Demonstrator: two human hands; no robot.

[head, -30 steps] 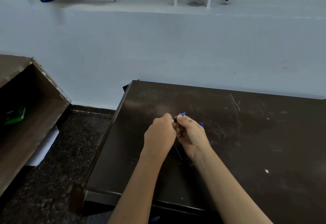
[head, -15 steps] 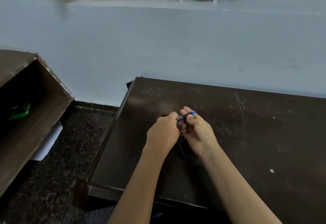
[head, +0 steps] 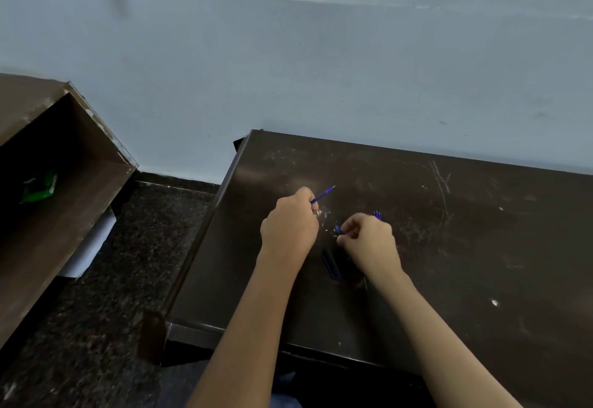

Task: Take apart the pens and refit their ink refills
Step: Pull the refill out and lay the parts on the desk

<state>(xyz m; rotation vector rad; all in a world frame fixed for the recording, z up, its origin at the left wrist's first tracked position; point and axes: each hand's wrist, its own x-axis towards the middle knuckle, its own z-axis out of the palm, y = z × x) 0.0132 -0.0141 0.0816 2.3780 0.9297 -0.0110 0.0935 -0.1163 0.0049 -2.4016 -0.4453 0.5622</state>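
Mid-frame, the left hand (head: 288, 231) curls round a thin blue refill (head: 323, 194), its tip poking up and right. The right hand (head: 369, 244) pinches a small blue piece (head: 337, 229); other blue tips (head: 377, 215) show behind its knuckles. A dark barrel (head: 331, 264) lies on the table (head: 481, 247) between the wrists. The refill looks light, bendy and slick, best held near the tip. Half a second ago the hands touched; now they're apart.
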